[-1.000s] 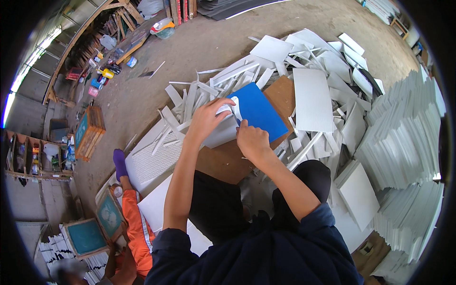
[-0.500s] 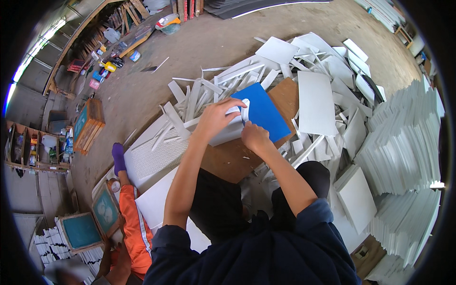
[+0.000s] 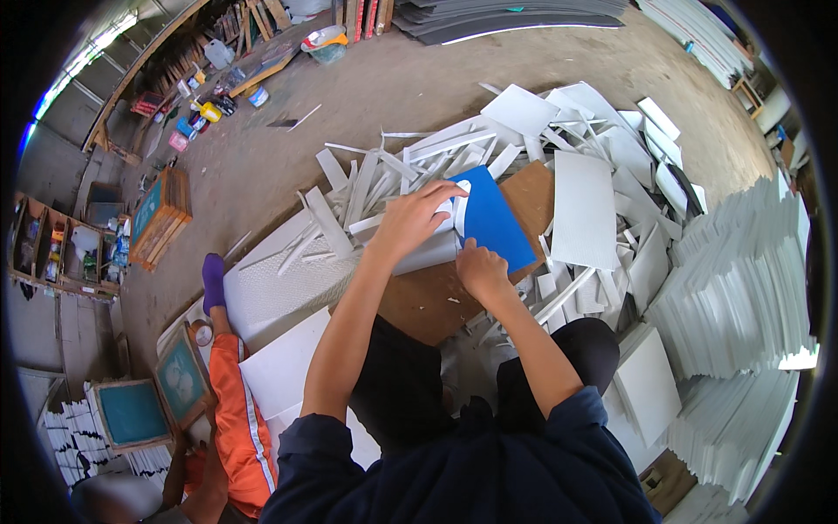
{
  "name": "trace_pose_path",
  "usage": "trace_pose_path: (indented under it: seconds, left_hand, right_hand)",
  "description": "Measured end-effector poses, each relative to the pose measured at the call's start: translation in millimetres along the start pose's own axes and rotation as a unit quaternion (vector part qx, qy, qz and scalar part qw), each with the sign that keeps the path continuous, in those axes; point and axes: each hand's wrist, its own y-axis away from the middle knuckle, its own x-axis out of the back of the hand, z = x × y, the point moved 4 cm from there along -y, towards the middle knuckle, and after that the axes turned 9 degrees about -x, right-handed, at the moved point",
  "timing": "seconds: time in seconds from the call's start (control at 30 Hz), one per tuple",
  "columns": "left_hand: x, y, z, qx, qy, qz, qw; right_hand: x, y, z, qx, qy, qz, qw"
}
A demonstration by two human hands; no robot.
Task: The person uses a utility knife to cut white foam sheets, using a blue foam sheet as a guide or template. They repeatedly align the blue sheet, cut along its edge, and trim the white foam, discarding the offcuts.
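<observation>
A blue sheet (image 3: 496, 220) lies on a brown board (image 3: 436, 301) in front of me. Along its left edge is a narrow white piece with a rounded end (image 3: 462, 204). My left hand (image 3: 410, 218) reaches over from the left, thumb and fingers closed on this white piece and pressing it against the sheet. Just below the piece's near end, my right hand (image 3: 483, 269) is curled into a fist at the blue sheet. Whatever the right fingers grip is hidden by them. Beside my left hand, a white block (image 3: 428, 255) rests on the board.
White offcuts (image 3: 367, 188) are heaped around the board, with a white panel (image 3: 583, 210) on the right. Tall stacks of white sheets (image 3: 738, 288) stand far right. At lower left, a person in orange trousers (image 3: 237, 410) sits near green-screened frames (image 3: 131, 412).
My view has shifted slightly. My right fist has moved a little toward me and to the right at the blue sheet; my left hand keeps its hold on the white piece.
</observation>
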Motion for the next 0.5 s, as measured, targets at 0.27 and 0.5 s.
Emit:
trace_pose_path:
  seconds: [0.27,0.5]
  left_hand:
    - [0,3,-5,0.009,0.020,-0.012,1.000]
    - [-7,-3,-1,-0.065,-0.014,0.037,0.997]
  right_hand:
    - [-7,-16,-2,-0.012,0.019,-0.041,0.999]
    - [-134,10,96,0.059,0.081,-0.020,0.995]
